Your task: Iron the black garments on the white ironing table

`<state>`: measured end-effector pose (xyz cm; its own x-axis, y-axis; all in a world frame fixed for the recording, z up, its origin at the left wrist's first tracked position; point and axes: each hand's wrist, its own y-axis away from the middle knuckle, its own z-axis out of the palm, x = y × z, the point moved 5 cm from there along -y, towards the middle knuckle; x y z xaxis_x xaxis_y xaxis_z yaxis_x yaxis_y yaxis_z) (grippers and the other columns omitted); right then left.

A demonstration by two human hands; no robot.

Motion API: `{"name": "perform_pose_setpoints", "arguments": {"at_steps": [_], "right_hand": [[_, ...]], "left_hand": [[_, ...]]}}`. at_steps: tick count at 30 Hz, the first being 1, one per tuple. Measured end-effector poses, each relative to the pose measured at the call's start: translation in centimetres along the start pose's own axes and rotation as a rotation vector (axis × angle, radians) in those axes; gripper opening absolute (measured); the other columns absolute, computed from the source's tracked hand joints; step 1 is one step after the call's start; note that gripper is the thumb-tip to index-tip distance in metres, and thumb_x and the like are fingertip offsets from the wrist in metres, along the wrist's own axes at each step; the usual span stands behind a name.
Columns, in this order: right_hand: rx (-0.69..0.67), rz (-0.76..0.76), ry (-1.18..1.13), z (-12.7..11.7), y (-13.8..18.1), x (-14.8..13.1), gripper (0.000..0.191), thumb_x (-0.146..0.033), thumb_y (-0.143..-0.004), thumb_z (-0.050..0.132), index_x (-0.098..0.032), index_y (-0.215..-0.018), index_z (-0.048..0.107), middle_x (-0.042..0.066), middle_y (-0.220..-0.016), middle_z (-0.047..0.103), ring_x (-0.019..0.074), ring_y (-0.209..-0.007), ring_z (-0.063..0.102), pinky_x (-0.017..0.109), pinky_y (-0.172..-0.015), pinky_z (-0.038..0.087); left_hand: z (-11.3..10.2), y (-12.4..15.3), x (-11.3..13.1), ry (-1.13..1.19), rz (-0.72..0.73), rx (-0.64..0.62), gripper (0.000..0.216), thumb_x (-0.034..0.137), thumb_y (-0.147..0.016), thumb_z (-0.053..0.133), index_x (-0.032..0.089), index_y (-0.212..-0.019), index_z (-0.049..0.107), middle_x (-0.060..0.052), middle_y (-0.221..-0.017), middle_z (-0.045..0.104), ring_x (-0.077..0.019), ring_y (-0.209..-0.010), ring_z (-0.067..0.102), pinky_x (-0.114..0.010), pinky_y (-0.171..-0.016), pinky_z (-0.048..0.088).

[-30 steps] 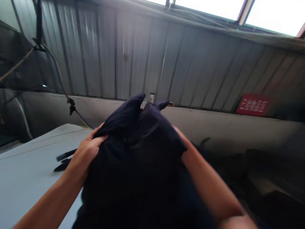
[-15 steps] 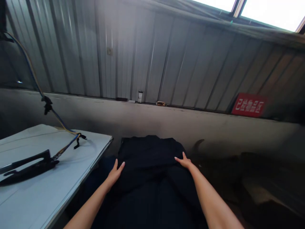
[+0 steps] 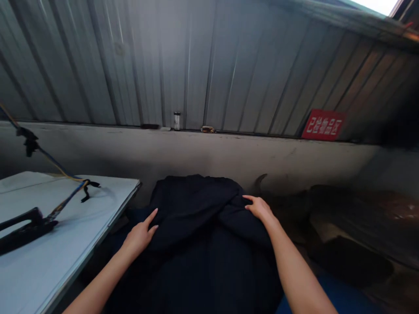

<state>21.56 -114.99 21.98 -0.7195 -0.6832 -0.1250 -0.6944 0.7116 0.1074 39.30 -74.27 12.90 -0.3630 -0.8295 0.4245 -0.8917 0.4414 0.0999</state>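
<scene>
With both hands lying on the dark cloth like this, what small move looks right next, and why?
Probably sweep the right hand outward along the raised fold it rests on. The dark cloth bunches into a ridge there, while the left hand lies flat with open fingers on the smoother side and can hold the pile steady.

White table (image 3: 81, 218): fills the 8 o'clock part of the view, its right edge running toward 6 o'clock.
Black tool (image 3: 22, 224): lies flat on the table near the 9 o'clock border.
Cable (image 3: 67, 199): blue and yellow, runs from the tool toward 10 o'clock and lifts off the tabletop.
Black tie (image 3: 90, 188): knotted on the cable, resting near the table's far edge.
Dark garment pile (image 3: 203, 244): at 6 o'clock, just beside the table; what bears it is hidden.
</scene>
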Motion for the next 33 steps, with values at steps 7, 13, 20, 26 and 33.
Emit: {"name": "perform_pose_setpoints", "arguments": {"at_steps": [7,13,20,26,33], "right_hand": [[0.088,-0.196,0.053,1.2,-1.2,-7.9,0.06,-0.059,-0.079,0.035,-0.04,-0.134,0.023,0.003,-0.145,0.014,0.0393,-0.127,0.016,0.057,-0.093,0.023],[0.116,-0.349,-0.007,8.9,-2.8,-14.4,0.068,-0.077,-0.069,0.025,-0.05,-0.131,0.018,-0.006,-0.147,0.001,0.0472,-0.126,-0.003,0.067,-0.091,0.011],[0.321,-0.376,0.093,16.2,-5.5,-14.1,0.059,-0.067,-0.076,0.029,-0.047,-0.131,0.021,-0.002,-0.146,0.004,0.0431,-0.127,0.007,0.064,-0.093,0.014],[0.461,-0.423,0.113,19.4,-6.6,-13.4,0.059,-0.065,-0.078,0.025,-0.041,-0.132,0.027,-0.001,-0.146,0.008,0.041,-0.128,0.005,0.064,-0.094,0.015],[0.512,-0.385,0.173,18.7,-6.2,-13.3,0.055,-0.06,-0.08,0.025,-0.038,-0.13,0.034,0.001,-0.145,0.011,0.0411,-0.127,0.009,0.063,-0.094,0.016]], "left_hand": [[-0.7,0.8,5.1,-0.29,-0.135,0.183,0.053,0.049,-0.078,0.036,0.033,-0.129,0.037,-0.009,-0.143,0.024,-0.0463,-0.124,0.02,-0.067,-0.086,0.024],[4.3,-1.5,5.3,-0.239,-0.085,0.221,0.055,0.06,-0.076,0.031,0.049,-0.129,0.018,0.003,-0.147,0.011,-0.0492,-0.126,-0.003,-0.077,-0.08,0.008],[9.1,-3.0,3.5,-0.27,-0.119,0.336,0.058,0.048,-0.079,0.038,0.047,-0.13,0.012,0.002,-0.148,0.009,-0.0434,-0.129,-0.003,-0.073,-0.088,0.007],[11.3,-4.1,3.4,-0.251,-0.093,0.329,0.061,0.047,-0.077,0.042,0.046,-0.13,0.013,0.002,-0.148,0.007,-0.0437,-0.128,-0.008,-0.073,-0.088,0.002],[9.6,-4.1,3.2,-0.068,-0.089,0.041,0.064,0.064,-0.072,0.035,0.047,-0.13,0.014,0.006,-0.148,-0.001,-0.0441,-0.127,-0.013,-0.074,-0.087,-0.001]]}}
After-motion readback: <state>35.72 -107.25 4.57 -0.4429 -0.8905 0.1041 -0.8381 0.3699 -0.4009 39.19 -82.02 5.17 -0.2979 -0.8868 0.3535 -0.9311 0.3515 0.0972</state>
